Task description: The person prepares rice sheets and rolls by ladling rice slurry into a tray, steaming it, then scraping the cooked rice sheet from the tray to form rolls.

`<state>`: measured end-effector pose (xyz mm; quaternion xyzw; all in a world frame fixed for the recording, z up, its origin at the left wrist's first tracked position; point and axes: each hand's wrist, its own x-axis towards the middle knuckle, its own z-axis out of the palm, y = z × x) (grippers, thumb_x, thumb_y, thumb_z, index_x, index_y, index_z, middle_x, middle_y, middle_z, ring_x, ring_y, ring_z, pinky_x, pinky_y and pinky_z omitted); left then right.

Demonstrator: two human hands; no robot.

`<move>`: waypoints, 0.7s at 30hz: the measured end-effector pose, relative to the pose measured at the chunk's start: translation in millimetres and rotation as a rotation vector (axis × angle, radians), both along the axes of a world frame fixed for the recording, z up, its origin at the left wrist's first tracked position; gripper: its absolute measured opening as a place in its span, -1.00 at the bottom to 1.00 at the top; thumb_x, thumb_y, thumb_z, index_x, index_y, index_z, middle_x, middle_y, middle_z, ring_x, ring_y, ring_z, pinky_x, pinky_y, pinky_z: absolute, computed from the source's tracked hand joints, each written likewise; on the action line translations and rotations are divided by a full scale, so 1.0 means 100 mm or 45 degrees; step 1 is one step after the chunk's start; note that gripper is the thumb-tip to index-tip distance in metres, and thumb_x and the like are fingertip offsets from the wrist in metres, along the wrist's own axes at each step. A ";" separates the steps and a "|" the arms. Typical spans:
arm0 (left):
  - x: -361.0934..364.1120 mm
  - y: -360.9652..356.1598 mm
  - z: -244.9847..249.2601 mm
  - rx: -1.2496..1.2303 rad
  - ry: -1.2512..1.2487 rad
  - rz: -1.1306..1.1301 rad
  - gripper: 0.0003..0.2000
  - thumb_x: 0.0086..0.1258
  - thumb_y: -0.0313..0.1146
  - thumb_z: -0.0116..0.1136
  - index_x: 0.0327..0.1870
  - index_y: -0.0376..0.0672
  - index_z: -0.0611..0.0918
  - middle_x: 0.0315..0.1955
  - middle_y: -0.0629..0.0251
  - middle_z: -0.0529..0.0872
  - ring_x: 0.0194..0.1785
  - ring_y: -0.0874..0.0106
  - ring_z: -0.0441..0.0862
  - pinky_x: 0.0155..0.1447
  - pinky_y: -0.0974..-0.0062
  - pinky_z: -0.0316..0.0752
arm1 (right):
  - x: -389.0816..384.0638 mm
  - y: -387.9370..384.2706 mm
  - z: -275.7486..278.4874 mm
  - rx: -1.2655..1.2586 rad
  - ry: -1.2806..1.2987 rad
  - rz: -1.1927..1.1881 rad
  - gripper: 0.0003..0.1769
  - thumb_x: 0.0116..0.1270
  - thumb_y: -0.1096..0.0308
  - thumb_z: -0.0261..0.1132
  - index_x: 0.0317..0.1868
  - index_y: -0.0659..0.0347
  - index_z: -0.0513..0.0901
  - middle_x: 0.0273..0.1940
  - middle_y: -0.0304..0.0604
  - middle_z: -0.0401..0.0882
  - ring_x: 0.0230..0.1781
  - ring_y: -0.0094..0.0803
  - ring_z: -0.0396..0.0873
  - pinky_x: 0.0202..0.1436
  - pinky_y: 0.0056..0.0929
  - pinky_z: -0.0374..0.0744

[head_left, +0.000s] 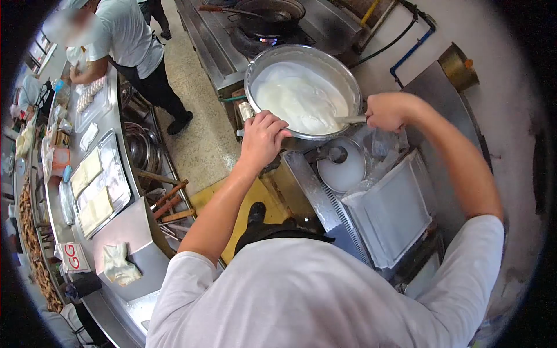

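Head view: the left hand (264, 130) rests at seven to eight o'clock on the large steel bowl (353, 95), fingers curled; whether they grip the rim cannot be told. The bowl stands just past twelve o'clock, holding white liquid (299, 95). At its three to four o'clock the right hand (387, 111) is wrapped around a paddle (351, 119) that dips in. Stirring well probably calls for a steady bowl and slow, low sweeps along the wall. Counts: two pale sheets (86, 172) on one metal tray (118, 180) at nine, one wok (283, 26) at twelve, one large bowl, one smaller pot (355, 149) at its five, one paddle.
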<state>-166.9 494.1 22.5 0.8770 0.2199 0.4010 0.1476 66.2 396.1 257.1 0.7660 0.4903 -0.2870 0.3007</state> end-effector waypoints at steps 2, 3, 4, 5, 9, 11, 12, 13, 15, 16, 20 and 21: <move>0.00 -0.01 0.00 0.005 0.005 0.014 -0.81 0.25 -0.19 0.34 -0.21 -0.05 0.73 -0.23 0.37 0.70 0.07 0.27 0.57 0.06 0.26 0.38 | 0.13 0.03 0.01 -0.003 0.155 -0.123 -0.76 0.36 0.29 0.23 -0.23 0.33 0.69 -0.58 -0.15 0.53 -0.71 -0.43 0.45 -0.65 -0.36 0.41; 0.00 -0.02 -0.01 0.005 0.007 0.011 -0.81 0.25 -0.19 0.34 -0.21 -0.05 0.73 -0.23 0.37 0.70 0.07 0.27 0.57 0.06 0.26 0.38 | 0.16 0.02 -0.02 0.017 0.226 -0.239 -0.75 0.36 0.28 0.23 -0.22 0.33 0.69 -0.59 -0.18 0.52 -0.71 -0.44 0.43 -0.66 -0.38 0.40; 0.01 -0.02 -0.01 -0.004 0.005 0.007 -0.81 0.24 -0.18 0.34 -0.22 -0.04 0.73 -0.23 0.38 0.70 0.07 0.27 0.57 0.06 0.26 0.38 | 0.18 0.03 -0.06 0.037 0.294 -0.352 -0.75 0.37 0.27 0.22 -0.22 0.32 0.69 -0.59 -0.20 0.51 -0.72 -0.46 0.40 -0.66 -0.41 0.39; 0.01 -0.01 -0.02 -0.013 0.000 0.007 -0.81 0.24 -0.18 0.34 -0.22 -0.04 0.73 -0.22 0.38 0.70 0.07 0.27 0.57 0.06 0.25 0.38 | 0.16 0.01 -0.12 0.035 0.292 -0.350 -0.75 0.37 0.27 0.22 -0.22 0.32 0.69 -0.59 -0.20 0.51 -0.72 -0.46 0.40 -0.66 -0.41 0.39; 0.01 0.00 -0.04 -0.034 -0.010 -0.005 -0.81 0.24 -0.20 0.34 -0.21 -0.04 0.73 -0.22 0.38 0.70 0.08 0.26 0.56 0.08 0.24 0.38 | -0.10 -0.30 -0.89 0.557 0.094 0.117 -0.75 0.37 0.33 0.16 -0.23 0.32 0.72 -0.23 0.24 0.70 -0.11 0.08 0.70 0.03 -0.03 0.62; 0.00 0.00 -0.03 -0.031 -0.010 -0.019 -0.82 0.24 -0.22 0.34 -0.20 -0.04 0.72 -0.21 0.38 0.70 0.09 0.26 0.56 0.09 0.24 0.38 | -0.38 -0.41 -1.11 0.666 -0.167 0.205 -0.73 0.35 0.35 0.17 -0.15 0.37 0.69 -0.21 0.19 0.72 -0.16 0.05 0.73 -0.07 -0.06 0.68; 0.00 0.01 -0.02 -0.031 -0.004 -0.026 -0.82 0.24 -0.22 0.34 -0.20 -0.04 0.72 -0.21 0.38 0.70 0.09 0.26 0.56 0.09 0.24 0.38 | -0.44 -0.44 -1.15 0.632 -0.305 0.275 -0.73 0.34 0.37 0.16 -0.13 0.39 0.68 -0.20 0.18 0.72 -0.18 0.05 0.74 -0.10 -0.07 0.70; -0.01 0.02 -0.01 -0.030 0.006 -0.032 -0.82 0.25 -0.22 0.34 -0.20 -0.04 0.72 -0.20 0.38 0.70 0.10 0.26 0.56 0.09 0.25 0.38 | -0.43 -0.47 -1.16 0.632 -0.302 0.263 -0.73 0.34 0.37 0.16 -0.13 0.39 0.68 -0.20 0.18 0.72 -0.18 0.05 0.74 -0.10 -0.07 0.70; 0.00 0.01 -0.01 -0.029 0.012 -0.050 -0.82 0.25 -0.23 0.34 -0.19 -0.04 0.72 -0.20 0.39 0.70 0.10 0.26 0.55 0.10 0.25 0.38 | -0.35 -0.52 -1.14 0.653 -0.406 0.311 -0.75 0.34 0.43 0.12 -0.15 0.41 0.68 -0.20 0.16 0.73 -0.21 0.03 0.75 -0.16 -0.09 0.72; 0.00 0.02 -0.01 -0.008 0.010 -0.039 -0.82 0.25 -0.22 0.34 -0.19 -0.04 0.72 -0.20 0.38 0.70 0.10 0.26 0.55 0.09 0.26 0.38 | -0.26 -0.52 -1.10 0.653 -0.410 0.306 -0.75 0.34 0.43 0.12 -0.15 0.41 0.68 -0.20 0.16 0.73 -0.21 0.03 0.75 -0.16 -0.09 0.72; 0.00 0.01 -0.02 -0.009 0.013 -0.021 -0.81 0.25 -0.21 0.34 -0.19 -0.04 0.72 -0.21 0.38 0.69 0.09 0.25 0.55 0.07 0.25 0.38 | 0.17 -0.33 -0.72 0.390 -0.171 0.255 -0.71 0.37 0.38 0.15 -0.08 0.41 0.69 -0.27 0.18 0.72 -0.33 0.01 0.75 -0.24 -0.04 0.70; 0.01 0.01 -0.03 -0.009 0.015 -0.019 -0.81 0.25 -0.21 0.34 -0.19 -0.04 0.72 -0.21 0.38 0.69 0.09 0.25 0.55 0.07 0.25 0.38 | 0.20 -0.15 -0.53 0.087 -0.146 0.119 -0.71 0.38 0.33 0.18 -0.18 0.41 0.71 -0.32 0.19 0.71 -0.42 -0.06 0.74 -0.34 -0.08 0.67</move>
